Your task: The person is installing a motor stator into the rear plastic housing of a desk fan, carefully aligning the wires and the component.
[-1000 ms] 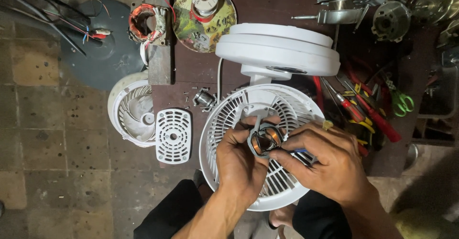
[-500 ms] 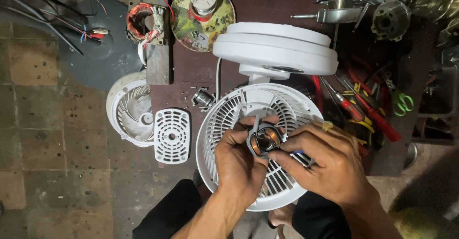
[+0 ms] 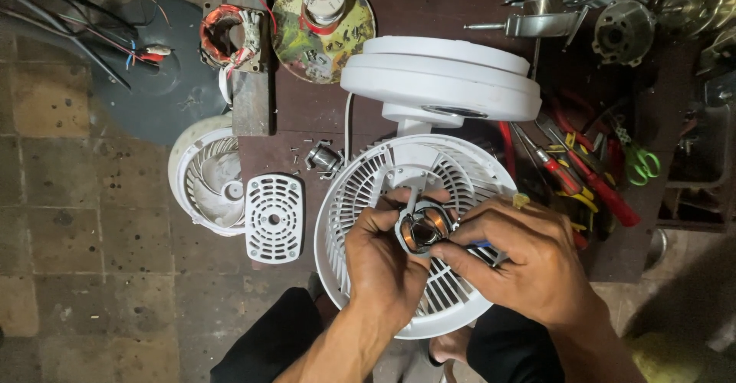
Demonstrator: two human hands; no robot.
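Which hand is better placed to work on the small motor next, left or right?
Probably the right hand. It holds a thin tool whose tip sits against the motor, above the white fan grille. The left hand is wrapped around the motor, steadying it, so it looks less free.

A white vented cover (image 3: 274, 217) lies near red-handled screwdrivers (image 3: 586, 180) and what looks like green scissors (image 3: 638, 162).

Light is dim and warm, falling from above onto the white fan grille (image 3: 414, 199), the brightest thing in view. Around the grille the floor and bench sink into shadow. Far edges bend and soften slightly.
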